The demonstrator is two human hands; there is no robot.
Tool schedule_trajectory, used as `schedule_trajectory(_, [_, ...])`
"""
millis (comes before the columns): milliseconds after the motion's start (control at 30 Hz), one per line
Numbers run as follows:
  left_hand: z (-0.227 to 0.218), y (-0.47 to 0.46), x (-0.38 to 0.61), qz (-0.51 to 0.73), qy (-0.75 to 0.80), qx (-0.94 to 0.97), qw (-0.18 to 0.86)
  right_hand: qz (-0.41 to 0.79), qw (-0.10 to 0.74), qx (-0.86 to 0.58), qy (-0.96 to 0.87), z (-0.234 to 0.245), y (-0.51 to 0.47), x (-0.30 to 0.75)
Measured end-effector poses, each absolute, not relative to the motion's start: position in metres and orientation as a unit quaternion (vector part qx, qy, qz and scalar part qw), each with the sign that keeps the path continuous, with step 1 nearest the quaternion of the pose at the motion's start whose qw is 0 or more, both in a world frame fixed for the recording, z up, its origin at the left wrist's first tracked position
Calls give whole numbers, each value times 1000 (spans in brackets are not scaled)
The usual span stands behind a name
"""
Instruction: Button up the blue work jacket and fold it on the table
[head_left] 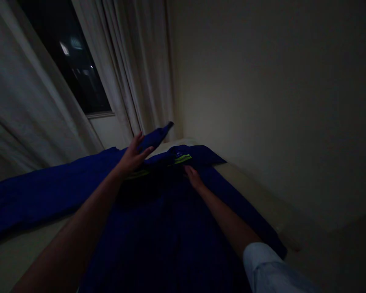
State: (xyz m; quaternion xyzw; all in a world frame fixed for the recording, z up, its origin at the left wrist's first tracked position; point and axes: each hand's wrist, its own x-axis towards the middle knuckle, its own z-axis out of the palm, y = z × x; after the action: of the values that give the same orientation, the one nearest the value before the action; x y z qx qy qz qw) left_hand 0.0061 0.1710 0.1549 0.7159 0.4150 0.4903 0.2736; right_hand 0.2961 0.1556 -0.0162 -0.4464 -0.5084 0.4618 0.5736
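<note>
A dark blue jacket (171,228) with yellow-green stripes on its chest lies spread on a pale bed-like surface. One sleeve (49,187) stretches out to the left and the other runs down the right side. My left hand (133,156) is at the jacket's upper part, thumb and fingers apart, beside a raised flap of blue cloth (155,137) with a dark tip. Whether it touches that flap is unclear. Below the right stripes and a small pale emblem, my right hand (194,177) rests at the cloth with its fingers stretched out. Dim light hides the finer folds.
The pale surface (247,181) shows along the right of the jacket and meets a plain wall (262,89). Light curtains (140,61) hang at the back left, around a dark window (76,61).
</note>
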Motion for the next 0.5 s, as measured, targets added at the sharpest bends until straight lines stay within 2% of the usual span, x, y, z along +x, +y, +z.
schedule_trajectory(67, [127, 164, 22, 440, 428, 748, 251, 573, 650, -397, -303, -11, 160, 306])
schedule_trajectory(133, [96, 151, 10, 378, 526, 747, 152, 630, 678, -344, -160, -6, 162, 314])
schedule_trajectory(200, [67, 139, -18, 306, 656, 690, 24, 650, 685, -315, -97, -3, 162, 318])
schedule_trajectory(267, [44, 131, -48, 251, 740, 623, -29, 651, 688, -309, -82, -3, 162, 318])
schedule_trajectory(367, [26, 132, -83, 238, 790, 564, 39, 646, 684, -323, -98, -7, 164, 314])
schedule_trajectory(500, [13, 139, -110, 338, 789, 492, 149, 569, 690, -408, -184, -13, 172, 318])
